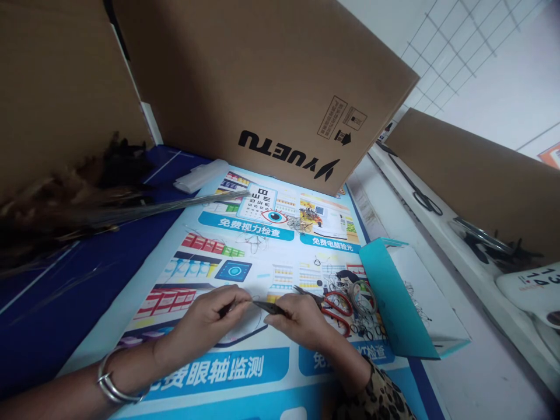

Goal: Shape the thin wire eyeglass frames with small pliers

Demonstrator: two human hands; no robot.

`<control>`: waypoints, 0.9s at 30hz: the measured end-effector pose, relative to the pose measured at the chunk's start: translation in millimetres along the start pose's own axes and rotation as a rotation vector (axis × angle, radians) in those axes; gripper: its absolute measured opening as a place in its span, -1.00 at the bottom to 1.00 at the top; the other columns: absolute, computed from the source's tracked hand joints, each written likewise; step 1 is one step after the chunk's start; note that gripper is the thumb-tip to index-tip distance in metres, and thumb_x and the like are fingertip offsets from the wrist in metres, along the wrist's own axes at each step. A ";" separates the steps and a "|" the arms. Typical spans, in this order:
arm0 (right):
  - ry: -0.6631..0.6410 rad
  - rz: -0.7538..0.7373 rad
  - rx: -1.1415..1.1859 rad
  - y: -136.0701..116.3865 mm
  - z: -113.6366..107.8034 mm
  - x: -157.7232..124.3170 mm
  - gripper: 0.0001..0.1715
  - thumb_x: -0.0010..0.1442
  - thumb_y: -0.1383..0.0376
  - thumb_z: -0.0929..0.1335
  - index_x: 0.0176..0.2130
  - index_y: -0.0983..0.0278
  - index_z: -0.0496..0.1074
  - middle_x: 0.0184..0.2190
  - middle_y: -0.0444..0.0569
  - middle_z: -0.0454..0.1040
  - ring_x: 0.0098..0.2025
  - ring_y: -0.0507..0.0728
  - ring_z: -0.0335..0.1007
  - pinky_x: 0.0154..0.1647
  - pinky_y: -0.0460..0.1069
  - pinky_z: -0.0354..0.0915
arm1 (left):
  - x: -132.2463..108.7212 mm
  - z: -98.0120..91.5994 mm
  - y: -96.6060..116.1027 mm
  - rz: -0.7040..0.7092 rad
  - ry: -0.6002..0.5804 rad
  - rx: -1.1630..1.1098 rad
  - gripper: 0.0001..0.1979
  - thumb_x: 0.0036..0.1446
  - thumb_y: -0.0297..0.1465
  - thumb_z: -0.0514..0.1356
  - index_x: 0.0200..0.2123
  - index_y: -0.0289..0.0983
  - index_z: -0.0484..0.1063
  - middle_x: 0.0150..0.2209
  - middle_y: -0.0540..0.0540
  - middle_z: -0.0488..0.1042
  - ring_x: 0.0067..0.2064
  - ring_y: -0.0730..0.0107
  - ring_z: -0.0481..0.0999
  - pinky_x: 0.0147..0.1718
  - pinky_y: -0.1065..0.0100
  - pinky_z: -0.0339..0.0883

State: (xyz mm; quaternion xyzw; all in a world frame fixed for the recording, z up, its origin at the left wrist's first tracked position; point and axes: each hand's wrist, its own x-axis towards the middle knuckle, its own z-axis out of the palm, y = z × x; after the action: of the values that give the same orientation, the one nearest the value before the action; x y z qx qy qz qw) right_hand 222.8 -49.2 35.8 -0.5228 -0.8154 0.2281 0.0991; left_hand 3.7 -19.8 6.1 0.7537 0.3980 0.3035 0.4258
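Two hands at work, close together over a printed sheet (245, 366). Right hand (300, 318): closed round a pair of dark pliers (268, 307), nose pointing left. Left hand (225, 309): fingertips pinched right at the pliers' tip; whatever is between them is too small to make out. Pliers sit in the gap between both hands, low centre of the view. Can't tell if their jaws are apart or together.

Just right of my right hand: red-handled scissors (336, 309), lying on the sheet, blades toward upper left. Touching or nearly touching them, a clear ring-shaped roll (364, 298), with small dark wire loops (371, 333) scattered around it. Teal box (387, 297) next to those, open, more wire bits in it.

Further up the sheet: small heap of wire pieces (300, 224). To the left, a bundle of long thin wires (184, 202) reaches onto the sheet; its far end runs into brown and black fluff (65, 201). White folded packet (202, 175) near the bundle. Big cardboard box (262, 76) behind, printing upside down. Metal bangle (107, 382) on my left wrist, spotted sleeve (376, 396) on my right arm.
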 end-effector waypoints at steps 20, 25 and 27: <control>-0.023 0.028 0.383 1.7 7.8 3.1 -0.54 0.18 0.06 0.28 -0.57 0.29 0.17 -0.60 -0.22 0.07 -0.53 -0.06 0.01 -0.55 -0.15 -0.08 | 4.4 -6.9 2.2 -0.073 -0.106 -0.432 -0.73 0.22 -0.29 0.03 -0.47 -0.26 0.34 -0.50 0.03 0.30 -0.44 0.43 0.32 -0.41 0.41 0.22; -0.019 0.027 0.400 0.9 6.6 2.7 -0.54 0.18 0.04 0.27 -0.57 0.29 0.18 -0.60 -0.21 0.08 -0.52 -0.05 0.02 -0.54 -0.14 -0.07 | 5.6 -7.9 2.0 -0.059 -0.076 -0.432 -0.66 0.23 -0.28 0.01 -0.53 -0.27 0.37 -0.45 -0.02 0.36 -0.37 0.38 0.37 -0.34 0.37 0.24; -0.019 0.031 0.409 1.4 7.0 2.6 -0.53 0.18 0.03 0.27 -0.57 0.29 0.17 -0.60 -0.21 0.08 -0.52 -0.05 0.02 -0.54 -0.14 -0.07 | 5.0 -7.0 0.9 -0.091 -0.082 -0.452 -0.68 0.22 -0.26 0.03 -0.52 -0.26 0.37 -0.48 -0.01 0.37 -0.39 0.38 0.37 -0.35 0.37 0.24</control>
State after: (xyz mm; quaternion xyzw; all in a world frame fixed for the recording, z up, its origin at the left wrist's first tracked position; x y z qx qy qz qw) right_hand 219.9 -48.3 28.8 -0.5023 -0.7448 0.3951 0.1920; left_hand 1.0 -13.0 10.6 0.6323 0.3360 0.3342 0.6129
